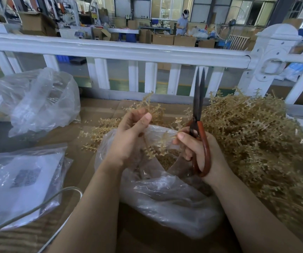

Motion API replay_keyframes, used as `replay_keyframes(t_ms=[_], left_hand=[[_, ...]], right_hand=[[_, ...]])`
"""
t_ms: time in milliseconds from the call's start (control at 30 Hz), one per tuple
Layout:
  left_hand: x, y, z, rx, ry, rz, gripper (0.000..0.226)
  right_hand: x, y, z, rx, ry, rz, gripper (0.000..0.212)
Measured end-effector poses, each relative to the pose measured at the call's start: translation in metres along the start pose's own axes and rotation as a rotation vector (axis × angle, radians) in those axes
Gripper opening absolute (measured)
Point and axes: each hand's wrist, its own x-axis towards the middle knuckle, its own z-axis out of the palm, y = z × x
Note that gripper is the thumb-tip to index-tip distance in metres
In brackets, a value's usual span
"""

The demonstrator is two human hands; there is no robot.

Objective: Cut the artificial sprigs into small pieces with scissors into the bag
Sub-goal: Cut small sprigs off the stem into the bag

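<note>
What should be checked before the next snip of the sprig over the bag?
1. Right hand grips the scissors: ok.
2. Blades on the sprig: not ok; they point up and are nearly closed, away from it.
3. Left hand holds the sprig: ok, and the right hand's thumb and fingertip touch it too.
4. Sprig above the bag mouth: ok.
5. Bag open, cut pieces inside: ok.
6. Pile of uncut sprigs beside the right hand: ok.
</note>
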Motion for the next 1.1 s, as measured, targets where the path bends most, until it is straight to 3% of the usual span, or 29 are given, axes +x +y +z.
replay_keyframes(t_ms=[133,333,400,533,933,1100], left_hand=[[-0.005,0.007,-0.005,0.278,-0.201,-0.219,0.073],[-0.009,0.011,0.0,0.151,-0.417,-0.324,0.044],[-0.01,0.01,0.002,0.015,-0.415,-0.317,0.03],[-0.007,0.01,0.003,-0.108,-0.367,-0.233,0.028],[-0.005,0.007,0.006,-0.189,-0.337,-0.12,0.029],[-0.006,0.009,0.008,-0.143,-0.262,-0.061,0.026]], right_hand=[[0.002,0.003,-0.001,0.12,-0.067,-0.062,0.01],[0.001,0.004,-0.002,0.079,-0.009,-0.098,0.005],[0.001,0.005,-0.002,0.072,0.007,-0.097,0.009],[0.001,0.006,-0.002,0.096,-0.026,-0.095,0.006],[0.004,0.011,-0.005,0.119,-0.025,-0.102,0.011],[0.005,0.011,-0.005,0.071,0.054,-0.125,0.018]])
